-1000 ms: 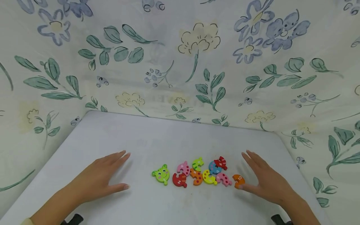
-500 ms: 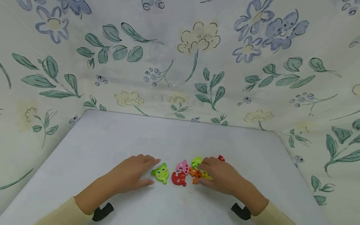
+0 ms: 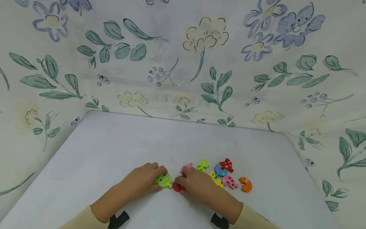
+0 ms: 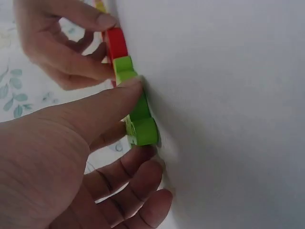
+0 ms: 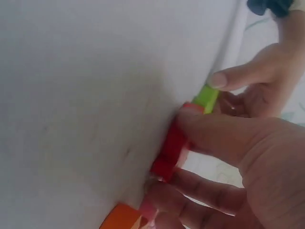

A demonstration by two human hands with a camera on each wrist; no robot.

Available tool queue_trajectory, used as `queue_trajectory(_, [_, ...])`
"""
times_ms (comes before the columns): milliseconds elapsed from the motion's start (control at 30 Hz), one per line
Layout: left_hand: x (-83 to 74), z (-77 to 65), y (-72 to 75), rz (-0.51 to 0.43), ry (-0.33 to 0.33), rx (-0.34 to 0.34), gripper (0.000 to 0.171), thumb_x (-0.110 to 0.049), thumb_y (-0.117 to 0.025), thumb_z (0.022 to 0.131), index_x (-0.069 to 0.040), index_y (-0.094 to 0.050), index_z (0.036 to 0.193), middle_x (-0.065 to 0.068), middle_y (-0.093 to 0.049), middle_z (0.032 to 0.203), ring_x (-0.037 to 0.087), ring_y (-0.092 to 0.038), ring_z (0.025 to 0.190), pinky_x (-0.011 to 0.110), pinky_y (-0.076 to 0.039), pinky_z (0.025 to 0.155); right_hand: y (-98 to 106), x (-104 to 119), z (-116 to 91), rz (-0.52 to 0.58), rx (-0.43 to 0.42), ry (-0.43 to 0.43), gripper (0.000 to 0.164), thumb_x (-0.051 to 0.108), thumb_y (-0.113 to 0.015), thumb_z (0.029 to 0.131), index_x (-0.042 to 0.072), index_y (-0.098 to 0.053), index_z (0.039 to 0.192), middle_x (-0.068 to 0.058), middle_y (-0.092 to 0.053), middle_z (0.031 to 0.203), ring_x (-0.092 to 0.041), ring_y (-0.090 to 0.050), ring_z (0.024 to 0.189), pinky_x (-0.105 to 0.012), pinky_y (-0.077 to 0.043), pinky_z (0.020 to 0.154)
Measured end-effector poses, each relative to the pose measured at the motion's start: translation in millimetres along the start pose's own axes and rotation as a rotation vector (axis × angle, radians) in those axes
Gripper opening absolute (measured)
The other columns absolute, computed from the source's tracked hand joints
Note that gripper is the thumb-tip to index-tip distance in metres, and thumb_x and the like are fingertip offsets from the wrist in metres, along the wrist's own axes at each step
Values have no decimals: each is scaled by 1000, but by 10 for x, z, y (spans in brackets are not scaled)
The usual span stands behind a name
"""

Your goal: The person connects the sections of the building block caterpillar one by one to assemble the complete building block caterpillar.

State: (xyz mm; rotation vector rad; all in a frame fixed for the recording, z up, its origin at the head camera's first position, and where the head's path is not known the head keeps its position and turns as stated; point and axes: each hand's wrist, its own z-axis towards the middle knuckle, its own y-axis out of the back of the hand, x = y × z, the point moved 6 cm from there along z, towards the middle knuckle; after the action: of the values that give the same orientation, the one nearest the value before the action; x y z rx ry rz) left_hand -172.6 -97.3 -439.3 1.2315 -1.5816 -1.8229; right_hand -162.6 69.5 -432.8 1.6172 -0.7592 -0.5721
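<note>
My left hand pinches a green puzzle piece with a smiling animal face, thumb on its near edge and fingers at the far side. In the left wrist view the green piece lies on the table with its knob against a red piece. That red puzzle piece is pinched by my right hand, which covers most of it from above. The right wrist view shows the red piece between thumb and fingers, right at the green one. Behind the right hand a pink piece is partly hidden.
To the right lie a light green piece, a yellow one, a blue one overlapped by a striped red one, a pink dotted one and an orange one numbered 10. A floral cloth hangs behind the white table.
Both hands have come in from the sides. The left has taken hold of the green face piece; the right has crossed over the pieces leftward and gripped the red one, bringing it to the green.
</note>
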Motion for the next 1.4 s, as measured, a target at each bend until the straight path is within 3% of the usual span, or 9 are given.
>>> queue_trajectory(100, [51, -85, -24, -48, 62, 2, 47, -30, -92, 81, -19, -66, 118, -8, -59, 96, 12, -54, 84, 32, -50, 67, 5, 74, -50, -3, -21, 42, 54, 38, -91, 82, 33, -70, 130, 1, -63, 120, -16, -59, 107, -26, -56, 82])
queue_trajectory(200, [99, -179, -36, -115, 95, -17, 45, -30, -93, 79, -20, -64, 113, -11, -55, 86, 8, -50, 76, 29, -45, 64, -16, 92, -69, 45, -42, 12, 60, 46, -88, 83, 27, -65, 134, 1, -62, 124, -18, -58, 111, -30, -56, 87])
queue_trajectory(333, [122, -233, -46, -199, 72, -62, 45, -31, -92, 80, -21, -62, 111, -12, -48, 78, 4, -46, 71, 26, -41, 62, -57, 44, -67, 116, -57, -91, 66, 53, -86, 83, 16, -64, 134, -2, -62, 127, -20, -56, 116, -35, -56, 92])
queue_trajectory(433, [127, -213, -68, -237, 55, -78, 44, -32, -92, 81, -22, -62, 112, -12, -49, 78, 3, -46, 72, 25, -42, 62, -64, 3, -76, 156, -61, -130, 63, 51, -87, 83, 16, -67, 131, -2, -63, 126, -20, -56, 116, -35, -56, 92])
queue_trajectory(667, [140, -147, -106, -290, 46, -70, 45, -35, -92, 81, -23, -64, 113, -11, -51, 79, 4, -47, 73, 26, -43, 64, 0, 45, -78, 276, -70, -102, 59, 44, -88, 84, 20, -67, 134, 4, -66, 123, -14, -61, 113, -33, -56, 91])
queue_trajectory(767, [142, -135, -108, -305, 42, -66, 45, -36, -92, 81, -22, -64, 114, -11, -50, 80, 5, -47, 74, 27, -42, 65, 16, 97, -40, 287, -66, -87, 56, 43, -87, 85, 20, -68, 132, 5, -65, 116, -11, -60, 105, -29, -56, 89])
queue_trajectory(933, [143, -121, -127, -308, 36, -58, 45, -35, -92, 81, -22, -64, 115, -12, -50, 81, 4, -48, 75, 26, -43, 66, 9, 85, 12, 291, -51, -132, 55, 43, -89, 83, 20, -71, 129, 4, -62, 108, -10, -57, 98, -27, -56, 85])
queue_trajectory(1167, [200, -150, -134, -325, 58, -46, 45, -32, -91, 82, -23, -66, 119, -11, -52, 84, 5, -50, 78, 25, -46, 69, -46, 142, 24, 281, -112, -155, 51, 41, -92, 80, 18, -73, 121, 4, -57, 101, -10, -55, 95, -24, -56, 79])
queue_trajectory(1400, [278, -191, -121, -400, 13, 24, 55, -30, -86, 88, -26, -66, 140, -12, -51, 97, 5, -51, 80, 25, -48, 69, -111, 137, 1, 333, 6, -183, 67, 47, -91, 79, 18, -67, 135, 3, -62, 116, -12, -59, 106, -30, -58, 86])
